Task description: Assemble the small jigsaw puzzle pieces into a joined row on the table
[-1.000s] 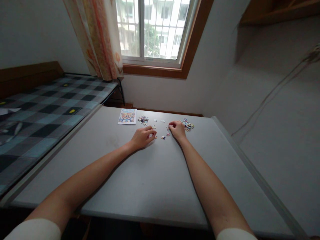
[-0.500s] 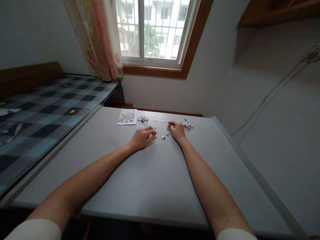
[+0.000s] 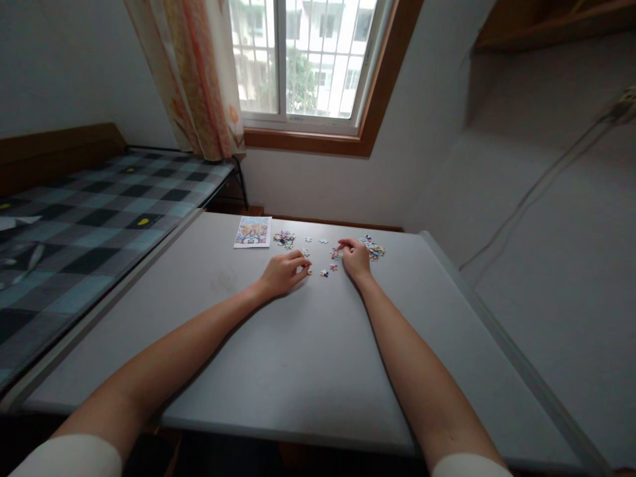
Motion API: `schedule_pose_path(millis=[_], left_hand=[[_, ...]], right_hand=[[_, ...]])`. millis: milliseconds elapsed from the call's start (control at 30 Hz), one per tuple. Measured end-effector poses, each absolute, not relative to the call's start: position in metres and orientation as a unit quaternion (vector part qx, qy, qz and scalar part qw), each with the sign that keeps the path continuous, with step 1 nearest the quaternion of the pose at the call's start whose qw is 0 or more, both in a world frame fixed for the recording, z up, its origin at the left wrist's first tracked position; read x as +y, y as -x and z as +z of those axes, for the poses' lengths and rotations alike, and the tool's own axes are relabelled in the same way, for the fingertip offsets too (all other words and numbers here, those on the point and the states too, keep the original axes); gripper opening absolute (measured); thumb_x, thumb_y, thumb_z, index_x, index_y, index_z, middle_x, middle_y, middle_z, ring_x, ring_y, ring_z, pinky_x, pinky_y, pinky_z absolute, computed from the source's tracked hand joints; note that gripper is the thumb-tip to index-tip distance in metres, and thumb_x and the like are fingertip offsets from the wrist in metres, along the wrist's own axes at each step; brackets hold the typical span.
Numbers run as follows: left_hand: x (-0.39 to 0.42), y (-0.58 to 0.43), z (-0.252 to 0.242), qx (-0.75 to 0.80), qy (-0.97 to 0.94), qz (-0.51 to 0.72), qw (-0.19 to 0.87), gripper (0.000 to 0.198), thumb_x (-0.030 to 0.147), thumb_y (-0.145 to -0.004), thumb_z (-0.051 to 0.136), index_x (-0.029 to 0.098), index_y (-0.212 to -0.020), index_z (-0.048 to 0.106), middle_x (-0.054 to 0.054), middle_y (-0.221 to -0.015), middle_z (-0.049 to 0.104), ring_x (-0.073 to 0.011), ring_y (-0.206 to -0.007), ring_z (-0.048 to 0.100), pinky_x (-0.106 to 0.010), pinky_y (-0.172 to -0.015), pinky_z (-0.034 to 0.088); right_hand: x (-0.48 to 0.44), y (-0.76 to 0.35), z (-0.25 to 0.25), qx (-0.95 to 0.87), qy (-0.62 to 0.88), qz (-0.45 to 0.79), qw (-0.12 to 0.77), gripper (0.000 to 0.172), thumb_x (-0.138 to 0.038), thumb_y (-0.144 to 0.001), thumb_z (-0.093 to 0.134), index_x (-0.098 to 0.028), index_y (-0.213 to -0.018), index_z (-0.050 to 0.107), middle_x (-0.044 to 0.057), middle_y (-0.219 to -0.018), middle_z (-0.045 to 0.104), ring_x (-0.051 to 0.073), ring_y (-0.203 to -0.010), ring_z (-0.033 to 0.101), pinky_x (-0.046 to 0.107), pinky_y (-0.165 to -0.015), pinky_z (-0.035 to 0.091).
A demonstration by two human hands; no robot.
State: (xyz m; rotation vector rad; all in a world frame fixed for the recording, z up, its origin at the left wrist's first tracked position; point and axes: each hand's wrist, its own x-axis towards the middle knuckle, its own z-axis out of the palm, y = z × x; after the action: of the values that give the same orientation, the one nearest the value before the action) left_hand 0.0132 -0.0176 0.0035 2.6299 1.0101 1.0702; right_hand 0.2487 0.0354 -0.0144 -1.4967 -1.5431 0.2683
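My left hand rests on the table with its fingers bent and the thumb and fingertips close together at a small jigsaw piece. My right hand is curled, its index finger and thumb near each other; what they hold, if anything, is too small to make out. Just left of it lie pinkish jigsaw pieces, partly beside the fingertips. Behind it sits a pile of mixed jigsaw pieces, partly covered by the hand. Between the hands lies a piece with dark blue.
A printed picture sheet lies left of another pile of pieces. Pale pieces are spaced along the far side of the grey table. A checked bed adjoins on the left; a wall with a cable stands right.
My right hand has shifted slightly right, uncovering more of the pinkish pieces beside its fingertips. My left hand stays in place.
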Motion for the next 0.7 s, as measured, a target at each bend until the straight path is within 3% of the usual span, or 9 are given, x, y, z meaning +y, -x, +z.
schedule_pose_path(millis=[700], left_hand=[[-0.0185, -0.0142, 0.0058, 0.337, -0.872, 0.35, 0.061, 0.016, 0.023, -0.09, 0.053, 0.018, -0.09, 0.069, -0.002, -0.083, 0.064, -0.0066, -0.056, 0.053, -0.02, -0.059, 0.042]], right_hand=[[0.0339, -0.2474, -0.0132, -0.645, 0.605, 0.101, 0.457, 0.036, -0.007, -0.073, 0.042, -0.016, -0.088, 0.073, 0.006, -0.081, 0.074, 0.019, -0.079, 0.065, 0.036, -0.088, 0.049]])
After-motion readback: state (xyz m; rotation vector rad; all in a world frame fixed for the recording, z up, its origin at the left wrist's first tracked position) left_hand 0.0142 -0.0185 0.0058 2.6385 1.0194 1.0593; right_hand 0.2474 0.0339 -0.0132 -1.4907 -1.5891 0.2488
